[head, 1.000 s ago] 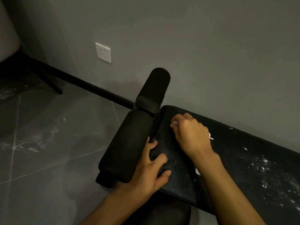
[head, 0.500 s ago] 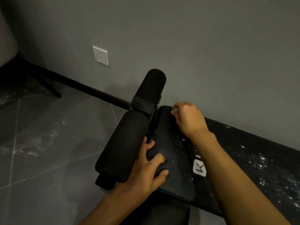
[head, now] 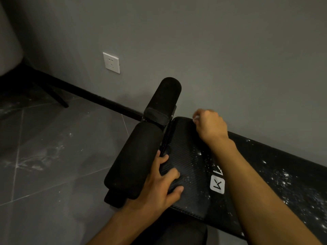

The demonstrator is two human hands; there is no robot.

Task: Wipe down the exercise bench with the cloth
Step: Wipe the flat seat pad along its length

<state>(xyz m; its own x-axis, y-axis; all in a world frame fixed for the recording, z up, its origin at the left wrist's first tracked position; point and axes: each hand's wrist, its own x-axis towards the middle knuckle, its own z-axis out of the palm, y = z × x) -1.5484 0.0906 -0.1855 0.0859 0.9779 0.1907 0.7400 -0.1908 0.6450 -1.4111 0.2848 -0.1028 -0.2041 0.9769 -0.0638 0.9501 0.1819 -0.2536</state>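
- I see the black exercise bench (head: 185, 156) running from the centre to the right along a grey wall, its right part flecked with white specks.
- The right hand (head: 210, 126) is at the pad's far edge, fingers bunched together and clamped on the cloth (head: 196, 118); only a small white scrap shows.
- The left hand (head: 159, 188) grips the pad's near left end, fingers spread apart and bent over it.
- Two black foam rollers (head: 134, 161) sit just left of the pad.
- A white wall socket (head: 111, 62) is far left.
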